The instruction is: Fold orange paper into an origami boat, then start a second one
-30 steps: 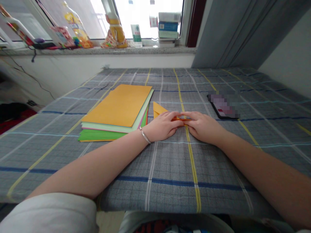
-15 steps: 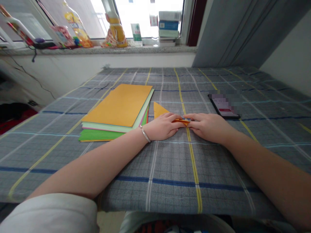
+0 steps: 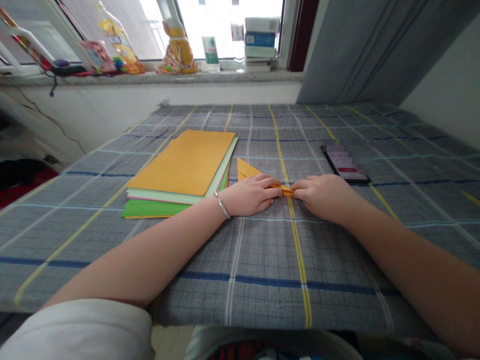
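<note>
A piece of folded orange paper [image 3: 247, 169] lies on the checked cloth, its pointed flap showing beyond my left hand [image 3: 257, 195]. That hand lies over the paper's middle, fingers closed around its narrow part and hiding much of it. My right hand [image 3: 318, 194] pinches the paper's right tip between thumb and fingers. A short folded strip shows between the two hands. To the left is a stack of coloured paper sheets [image 3: 183, 162], orange on top, with white, pink and green edges beneath. A silver bracelet circles my left wrist.
A phone [image 3: 347, 167] lies beyond my right hand. The checked tablecloth [image 3: 262, 250] covers the table. Along the windowsill [image 3: 150, 77] stand bottles, a green-and-white tube [image 3: 210, 51] and a pile of boxes [image 3: 260, 40]. A grey curtain [image 3: 356, 50] hangs at the back right.
My right hand's fingers have drawn together onto the paper's right tip and shifted slightly right. The strip between the hands looks flatter. My left hand has barely moved.
</note>
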`<act>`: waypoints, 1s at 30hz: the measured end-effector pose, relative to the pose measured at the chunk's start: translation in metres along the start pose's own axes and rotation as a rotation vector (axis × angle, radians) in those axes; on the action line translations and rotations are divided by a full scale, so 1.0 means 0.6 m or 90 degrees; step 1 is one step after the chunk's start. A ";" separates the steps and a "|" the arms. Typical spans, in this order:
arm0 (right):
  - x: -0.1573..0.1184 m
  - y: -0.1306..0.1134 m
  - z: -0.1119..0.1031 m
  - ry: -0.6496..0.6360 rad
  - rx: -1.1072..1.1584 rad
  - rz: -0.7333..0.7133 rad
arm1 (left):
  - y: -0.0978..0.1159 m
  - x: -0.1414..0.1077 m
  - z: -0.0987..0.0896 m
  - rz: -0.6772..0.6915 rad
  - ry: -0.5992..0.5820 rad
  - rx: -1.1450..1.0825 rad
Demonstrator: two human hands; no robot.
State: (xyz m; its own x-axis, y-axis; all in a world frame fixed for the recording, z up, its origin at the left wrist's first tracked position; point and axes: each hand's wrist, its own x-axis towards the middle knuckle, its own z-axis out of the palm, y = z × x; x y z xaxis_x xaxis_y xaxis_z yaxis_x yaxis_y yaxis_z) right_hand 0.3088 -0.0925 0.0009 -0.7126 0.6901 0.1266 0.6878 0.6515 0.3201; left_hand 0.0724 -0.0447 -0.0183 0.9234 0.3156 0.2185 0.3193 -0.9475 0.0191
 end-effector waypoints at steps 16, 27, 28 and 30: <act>-0.002 0.013 0.009 -0.015 0.035 -0.035 | -0.006 -0.013 -0.011 0.010 -0.050 -0.045; -0.001 0.022 0.014 -0.002 0.191 0.161 | 0.002 -0.012 -0.021 -0.053 -0.099 -0.088; 0.002 0.022 0.017 -0.005 0.220 0.213 | 0.004 -0.011 -0.021 -0.057 -0.100 -0.088; 0.010 0.022 0.024 0.000 0.282 0.302 | 0.006 -0.009 -0.018 -0.071 -0.086 -0.087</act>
State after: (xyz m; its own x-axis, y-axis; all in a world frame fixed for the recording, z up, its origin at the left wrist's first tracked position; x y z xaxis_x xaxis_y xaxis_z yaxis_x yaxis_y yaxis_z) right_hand 0.3156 -0.0754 -0.0080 -0.3173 0.9348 0.1596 0.9197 0.3444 -0.1884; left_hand 0.0663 -0.0501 -0.0087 0.9068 0.4148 0.0750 0.3983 -0.9014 0.1701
